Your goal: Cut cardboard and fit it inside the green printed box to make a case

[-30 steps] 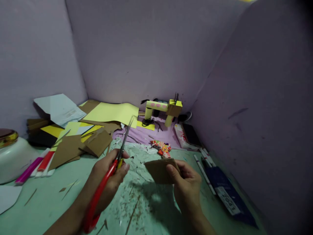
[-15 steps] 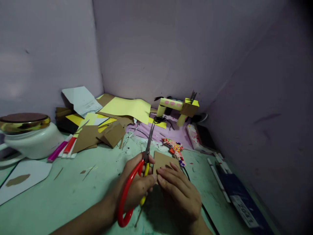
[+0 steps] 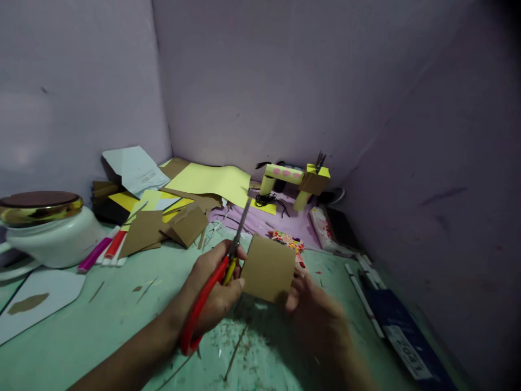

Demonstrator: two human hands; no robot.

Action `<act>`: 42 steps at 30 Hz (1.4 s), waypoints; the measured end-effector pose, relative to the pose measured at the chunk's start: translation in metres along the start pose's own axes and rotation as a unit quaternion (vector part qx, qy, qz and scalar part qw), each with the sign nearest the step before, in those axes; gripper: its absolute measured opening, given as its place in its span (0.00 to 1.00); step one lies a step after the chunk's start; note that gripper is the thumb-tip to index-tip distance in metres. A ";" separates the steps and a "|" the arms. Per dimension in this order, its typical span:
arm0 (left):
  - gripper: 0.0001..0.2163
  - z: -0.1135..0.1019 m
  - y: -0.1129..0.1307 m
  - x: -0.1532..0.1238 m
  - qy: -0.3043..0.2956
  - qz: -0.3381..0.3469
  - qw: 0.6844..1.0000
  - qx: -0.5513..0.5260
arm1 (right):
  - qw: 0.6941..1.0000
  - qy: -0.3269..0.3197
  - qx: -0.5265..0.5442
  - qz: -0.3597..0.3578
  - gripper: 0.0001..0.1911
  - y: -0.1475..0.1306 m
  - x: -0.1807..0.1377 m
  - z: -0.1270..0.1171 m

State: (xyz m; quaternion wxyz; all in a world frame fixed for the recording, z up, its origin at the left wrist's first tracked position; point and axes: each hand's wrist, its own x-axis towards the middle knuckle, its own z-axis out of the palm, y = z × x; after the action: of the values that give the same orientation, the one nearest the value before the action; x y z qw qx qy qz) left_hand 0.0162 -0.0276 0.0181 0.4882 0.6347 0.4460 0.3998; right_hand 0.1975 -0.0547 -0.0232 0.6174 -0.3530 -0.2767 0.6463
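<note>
My left hand point(image 3: 217, 290) is closed around a pair of red-handled scissors point(image 3: 207, 296), blades together and pointing away from me. A slim yellow part point(image 3: 230, 271) shows beside the handle; whether it belongs to the scissors I cannot tell. The same hand's thumb and fingertips meet the left edge of a squarish brown cardboard piece point(image 3: 268, 269), which is raised and tilted above the table. At its right edge is my right hand point(image 3: 317, 309), blurred, with fingers and thumb bent around the lower right side.
Behind the cardboard lies a flower-patterned object point(image 3: 288, 239). A yellow paper animal figure point(image 3: 285, 174) stands at the back. Cardboard and paper scraps point(image 3: 185, 225), markers point(image 3: 97, 252) and a white mug point(image 3: 52, 236) are to the left. A dark blue packet point(image 3: 399, 326) lies right.
The cardboard has come up from the table between my hands. My right hand has moved off its face to its right edge. The scissors have shifted slightly left with my left hand.
</note>
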 end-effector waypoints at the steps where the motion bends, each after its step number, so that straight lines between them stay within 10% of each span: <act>1: 0.10 0.000 0.000 -0.001 -0.012 0.009 1.000 0.026 | 1.000 -0.014 0.007 0.014 0.21 0.003 -0.001 0.003; 9: 0.09 0.007 0.004 -0.014 -0.095 0.115 0.979 0.142 | 0.999 -0.018 0.023 0.024 0.16 0.019 -0.003 0.006; 21: 0.23 0.029 -0.039 -0.018 0.019 0.327 0.871 0.365 | 0.985 -0.026 0.079 -0.154 0.15 -0.020 0.002 -0.017; 42: 0.21 0.037 -0.050 -0.015 0.016 0.315 0.847 0.429 | 0.981 0.022 0.002 -0.194 0.16 -0.009 0.002 -0.037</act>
State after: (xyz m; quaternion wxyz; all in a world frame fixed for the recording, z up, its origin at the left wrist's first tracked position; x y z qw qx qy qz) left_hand 0.0381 -0.0455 -0.0392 0.0086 0.8807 0.3571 0.3111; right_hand 0.2329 -0.0553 -0.0382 0.7374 -0.3057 -0.3251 0.5071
